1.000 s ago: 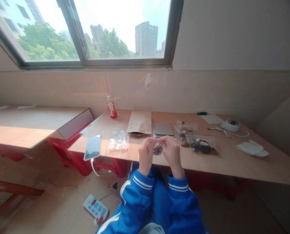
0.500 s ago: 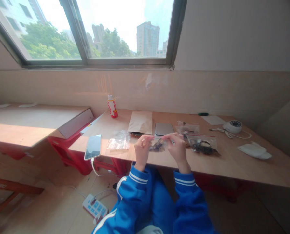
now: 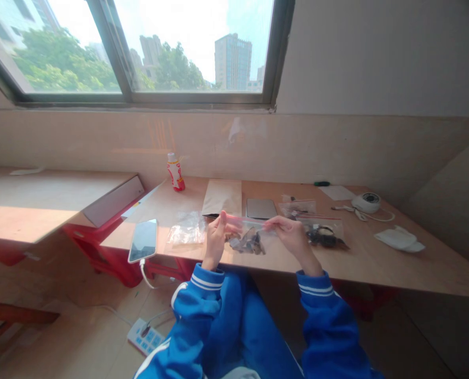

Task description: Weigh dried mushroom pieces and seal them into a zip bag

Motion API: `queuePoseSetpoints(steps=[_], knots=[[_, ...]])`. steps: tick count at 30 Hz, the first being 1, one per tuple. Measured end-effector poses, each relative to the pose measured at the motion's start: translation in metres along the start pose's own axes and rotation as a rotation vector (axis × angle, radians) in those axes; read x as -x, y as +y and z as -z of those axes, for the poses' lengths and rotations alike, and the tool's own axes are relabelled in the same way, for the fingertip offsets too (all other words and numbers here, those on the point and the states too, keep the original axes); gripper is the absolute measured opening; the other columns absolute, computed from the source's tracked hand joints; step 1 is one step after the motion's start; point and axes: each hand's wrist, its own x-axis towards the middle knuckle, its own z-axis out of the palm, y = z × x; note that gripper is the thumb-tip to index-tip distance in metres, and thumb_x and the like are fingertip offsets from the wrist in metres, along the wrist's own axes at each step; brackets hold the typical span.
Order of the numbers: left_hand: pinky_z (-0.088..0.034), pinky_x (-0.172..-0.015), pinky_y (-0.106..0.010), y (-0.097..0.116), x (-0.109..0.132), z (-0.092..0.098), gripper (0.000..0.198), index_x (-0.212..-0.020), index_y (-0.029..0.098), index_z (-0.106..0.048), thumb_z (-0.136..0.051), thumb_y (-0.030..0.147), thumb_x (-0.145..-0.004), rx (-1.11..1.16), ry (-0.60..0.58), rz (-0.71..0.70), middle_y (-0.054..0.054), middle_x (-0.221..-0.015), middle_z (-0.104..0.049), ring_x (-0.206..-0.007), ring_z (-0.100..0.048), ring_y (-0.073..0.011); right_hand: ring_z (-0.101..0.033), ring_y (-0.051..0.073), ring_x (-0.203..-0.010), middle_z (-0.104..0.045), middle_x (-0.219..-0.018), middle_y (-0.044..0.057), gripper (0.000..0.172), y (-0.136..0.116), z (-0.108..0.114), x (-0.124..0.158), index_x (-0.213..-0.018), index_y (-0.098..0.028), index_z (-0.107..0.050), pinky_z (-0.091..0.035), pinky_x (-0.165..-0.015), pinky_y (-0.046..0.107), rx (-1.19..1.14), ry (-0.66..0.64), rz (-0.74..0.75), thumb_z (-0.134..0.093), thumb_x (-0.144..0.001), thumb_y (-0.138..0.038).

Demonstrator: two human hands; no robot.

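1. Holding a clear zip bag (image 3: pixel 246 231) stretched level between both hands, over the front part of the tabletop (image 3: pixel 376 268); a red-lined zip edge runs along its top.
2. Left hand (image 3: pixel 217 239): fingers (image 3: pixel 228 223) narrow, pinching the bag's left end; thumb stands upright.
3. Right hand (image 3: pixel 291 234): fingers (image 3: pixel 273 223) narrow, pinching the bag's right end.
4. Contents: dark, irregular pieces (image 3: pixel 248 245) lie in the bag's lower part; their kind is not clear at this resolution.
5. Just beyond the right hand: a second zip bag (image 3: pixel 324 235) holding dark items and a ring-like piece; a third bag (image 3: pixel 297 209) lies behind it.
6. Behind the hands: a kraft paper envelope (image 3: pixel 221 197) and a flat grey slab (image 3: pixel 261 208).
7. Left of the hands: a crumpled clear bag (image 3: pixel 186 230) and a smartphone (image 3: pixel 142 241) on a white cable (image 3: pixel 142 271).
8. Back edge: a bottle (image 3: pixel 176 172) with a red-and-white label, writing unreadable; far right, a round white device (image 3: pixel 366 202) and a white cloth (image 3: pixel 400 239).
9. Both sleeves (image 3: pixel 197 295) are blue with white stripes.
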Motion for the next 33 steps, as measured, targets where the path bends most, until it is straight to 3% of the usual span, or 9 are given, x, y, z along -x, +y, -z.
queuePoseSetpoints(steps=[3, 8, 11, 13, 15, 20, 25, 29, 33], knots=[[-0.051, -0.052, -0.026, 0.000, 0.001, -0.005, 0.057, -0.085, 0.012, -0.071, -0.047, 0.064, -0.081, -0.010, -0.106, 0.021, -0.010, -0.068, -0.072, -0.061, -0.069, -0.0198, -0.062, 0.018, -0.057, -0.070, -0.066, 0.003, 0.023, 0.000, 0.024, 0.003, -0.078, -0.021, -0.073, -0.048, -0.055, 0.030, -0.040, -0.038, -0.053, -0.064, -0.076, -0.041], [-0.051, -0.057, -0.026, -0.010, -0.006, -0.005, 0.053, -0.102, 0.015, -0.070, -0.045, 0.058, -0.084, -0.145, -0.197, 0.025, -0.013, -0.098, -0.072, -0.078, -0.068, -0.0205, -0.059, 0.020, -0.061, -0.068, -0.070, 0.008, 0.037, 0.045, 0.111, -0.015, -0.087, -0.018, -0.072, -0.044, -0.053, 0.030, 0.286, 0.096, -0.230, -0.061, -0.076, -0.051], [-0.050, -0.063, -0.026, -0.020, -0.011, 0.001, 0.044, -0.098, 0.016, -0.069, -0.046, 0.052, -0.086, -0.243, -0.234, 0.025, -0.011, -0.099, -0.072, -0.077, -0.067, -0.0184, -0.061, 0.031, -0.084, -0.068, -0.092, 0.020, 0.045, 0.082, 0.146, -0.018, -0.095, -0.011, -0.070, -0.046, -0.070, 0.043, 0.587, 0.239, -0.340, -0.066, -0.072, -0.050], [-0.049, -0.065, -0.027, -0.025, -0.013, 0.006, 0.044, -0.094, 0.015, -0.069, -0.043, 0.050, -0.087, -0.308, -0.252, 0.034, -0.010, -0.096, -0.072, -0.078, -0.066, -0.0185, -0.054, 0.039, -0.105, -0.061, -0.113, 0.025, 0.052, 0.100, 0.144, -0.010, -0.110, -0.008, -0.064, -0.043, -0.082, 0.051, 0.844, 0.387, -0.320, -0.061, -0.077, -0.049], [-0.049, -0.066, -0.028, -0.029, -0.015, 0.010, 0.043, -0.091, 0.014, -0.068, -0.042, 0.048, -0.087, -0.380, -0.242, 0.044, -0.010, -0.094, -0.072, -0.079, -0.066, -0.0190, -0.048, 0.039, -0.116, -0.053, -0.128, 0.024, 0.054, 0.112, 0.126, 0.006, -0.123, -0.012, -0.056, -0.041, -0.088, 0.054, 1.008, 0.424, -0.267, -0.049, -0.086, -0.049], [-0.051, -0.069, -0.030, -0.038, -0.020, 0.026, 0.042, -0.096, 0.015, -0.066, -0.035, 0.042, -0.090, -0.564, -0.202, 0.021, -0.009, -0.101, -0.071, -0.079, -0.066, -0.0181, -0.039, 0.038, -0.128, -0.035, -0.149, 0.012, 0.054, 0.140, 0.078, 0.037, -0.138, -0.028, -0.043, -0.039, -0.095, 0.059, 1.134, 0.122, -0.180, -0.036, -0.091, -0.053], [-0.052, -0.080, -0.030, -0.043, -0.028, 0.042, 0.034, -0.102, 0.017, -0.063, -0.033, 0.031, -0.093, -0.915, -0.181, -0.175, -0.007, -0.102, -0.069, -0.090, -0.065, -0.0172, -0.035, 0.032, -0.133, -0.034, -0.150, 0.009, 0.052, 0.171, 0.108, 0.016, -0.139, -0.027, -0.042, -0.038, -0.102, 0.051, 1.177, -0.047, -0.081, -0.043, -0.091, -0.046], [-0.043, -0.097, -0.039, -0.046, -0.047, 0.048, 0.032, -0.117, 0.017, -0.056, -0.046, 0.019, -0.086, -1.087, -0.110, -0.249, -0.011, -0.118, -0.060, -0.111, -0.056, -0.0229, -0.027, 0.040, -0.137, -0.032, -0.152, 0.008, 0.055, 0.168, 0.122, -0.001, -0.140, -0.028, -0.042, -0.029, -0.104, 0.061, 1.213, -0.119, -0.129, -0.048, -0.088, -0.046], [-0.038, -0.101, -0.045, -0.054, -0.081, 0.049, 0.047, -0.126, 0.016, -0.051, -0.051, 0.009, -0.080, -1.262, -0.088, -0.281, -0.016, -0.136, -0.048, -0.123, -0.047, -0.0295, -0.013, 0.042, -0.141, -0.022, -0.155, 0.010, 0.061, 0.138, 0.079, 0.007, -0.145, -0.024, -0.033, -0.025, -0.105, 0.065, 1.141, 0.003, -0.019, -0.047, -0.089, -0.043]])
